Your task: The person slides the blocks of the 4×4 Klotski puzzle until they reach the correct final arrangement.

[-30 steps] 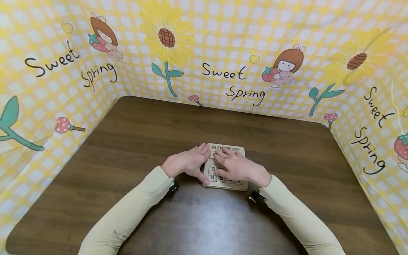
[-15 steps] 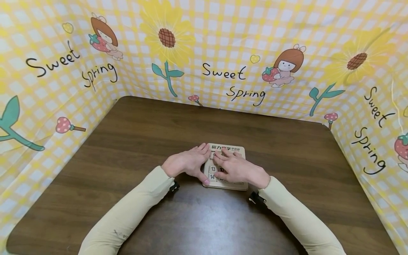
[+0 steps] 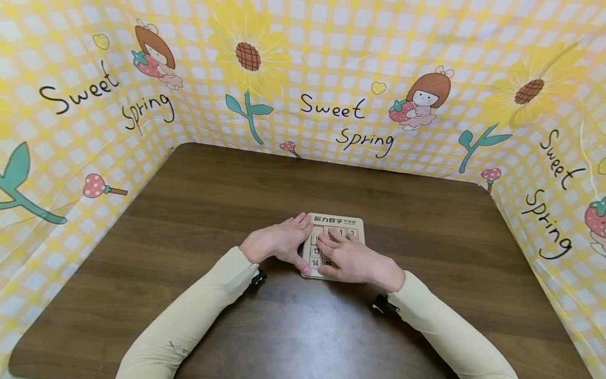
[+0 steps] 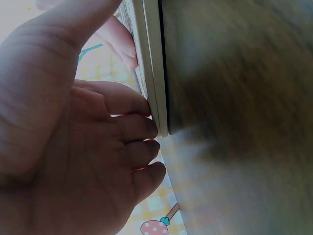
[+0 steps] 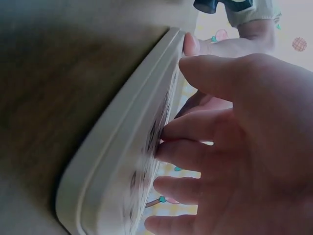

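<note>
A pale wooden number sliding puzzle [image 3: 359, 223] lies flat on the table, with Chinese lettering along its far edge. My left hand [image 3: 286, 241] rests along its left side. The thumb touches the near left corner, and in the left wrist view the fingertips meet the puzzle's side edge [image 4: 151, 73]. Fingers extended, my right hand [image 3: 352, 258] lies over the tiles; its fingertips touch the face around tile 9 [image 3: 316, 239]. Tiles 13 [image 3: 315, 251] and 14 [image 3: 314, 263] show below that. The top left cell is bare. My right palm hides the lower right tiles.
The dark brown wooden table [image 3: 227, 184] spreads around the puzzle on all sides. A yellow checked cloth [image 3: 331, 63] printed with flowers and lettering hangs behind and at both sides. Black straps sit at both wrists.
My right hand has drawn slightly toward me. Tile 9 has slid down from the top row, baring the top left cell. My left hand has stayed put.
</note>
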The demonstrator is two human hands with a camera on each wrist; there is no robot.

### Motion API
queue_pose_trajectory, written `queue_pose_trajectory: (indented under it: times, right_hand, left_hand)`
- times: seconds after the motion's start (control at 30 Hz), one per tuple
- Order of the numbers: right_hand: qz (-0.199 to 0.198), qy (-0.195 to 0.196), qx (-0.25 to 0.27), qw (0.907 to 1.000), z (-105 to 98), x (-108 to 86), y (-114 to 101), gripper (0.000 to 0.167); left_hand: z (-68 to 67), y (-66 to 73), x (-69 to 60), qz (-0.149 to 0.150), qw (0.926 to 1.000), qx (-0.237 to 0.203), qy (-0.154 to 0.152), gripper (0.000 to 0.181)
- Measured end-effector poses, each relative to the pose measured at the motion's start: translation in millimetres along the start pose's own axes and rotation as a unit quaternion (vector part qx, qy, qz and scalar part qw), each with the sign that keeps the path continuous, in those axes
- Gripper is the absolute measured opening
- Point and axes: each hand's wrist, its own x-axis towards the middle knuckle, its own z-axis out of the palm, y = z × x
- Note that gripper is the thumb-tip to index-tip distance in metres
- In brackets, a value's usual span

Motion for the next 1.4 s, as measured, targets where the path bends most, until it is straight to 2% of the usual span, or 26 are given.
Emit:
queue_pose_trajectory:
  times: [0.27, 0.5, 0.73, 1.1, 1.4]
  right_hand:
    - [-0.004, 0.000, 0.013, 0.9999, -2, -1.9, 1, 0.066]
    - [0.030, 0.008, 0.015, 0.9994, -11, 0.8, 19, 0.065]
    - [0.054, -0.016, 0.029, 0.9980, -8, 5.8, 29, 0.068]
    - [0.054, -0.015, 0.007, 0.9984, -9, 9.9, 23, 0.068]
    - [0.051, -0.025, -0.009, 0.9983, -10, 21.9, 13, 0.070]
  left_hand:
    - [0.8, -2.5, 0.4, -0.002, 1.0000, 0.002, -0.003, 0.124]
    - [1.2, -2.9, 0.4, -0.005, 1.0000, -0.001, -0.004, 0.124]
    - [0.9, -2.7, 0.1, -0.004, 1.0000, 0.000, -0.001, 0.125]
    - [0.7, -2.3, 1.3, -0.002, 1.0000, 0.007, -0.002, 0.125]
    - [0.5, -1.6, 0.7, 0.006, 1.0000, 0.004, 0.003, 0.123]
